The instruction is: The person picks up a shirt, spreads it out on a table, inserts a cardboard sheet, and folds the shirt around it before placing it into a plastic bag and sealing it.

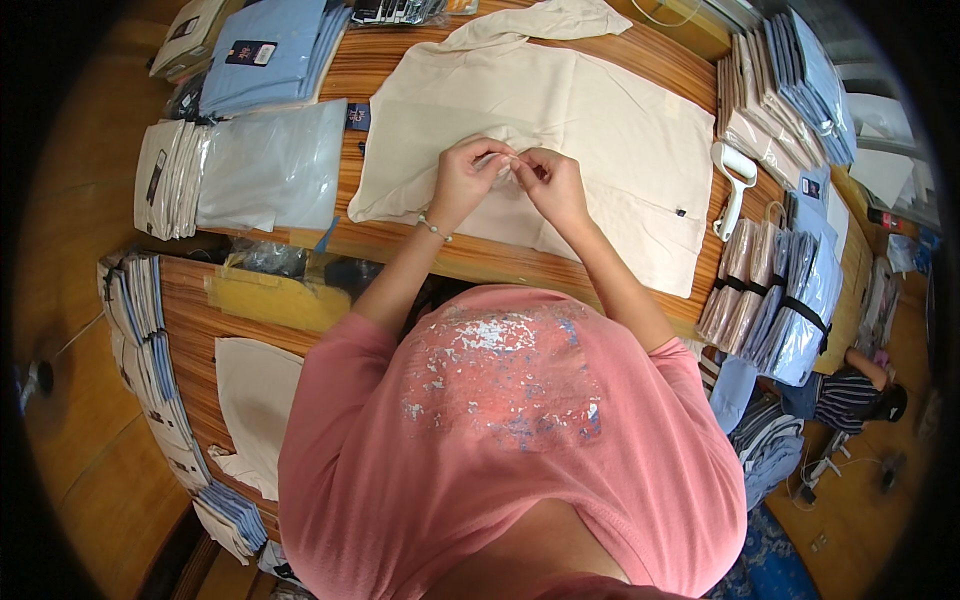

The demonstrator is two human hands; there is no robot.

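Observation:
A cream shirt [630, 140] lies spread over the wood-grain table [650, 50], one sleeve [510, 28] stretched across its far side. Near the middle of the cloth, my left hand [466, 185] and my right hand [555, 188] meet, fingertips almost touching. Both are closed in a pinch on a small gathered bit of the shirt, raised a little above the rest. Which part of the garment they pinch is hidden by the fingers. A small dark label [681, 212] shows on the cloth at the right.
Clear plastic bags [280, 165] and folded cream shirts [165, 185] lie at the left, below blue packed shirts [270, 60]. A white lint roller [735, 185] rests at the right, by bundled packed shirts [770, 290]. Another person [850, 395] is at the far right.

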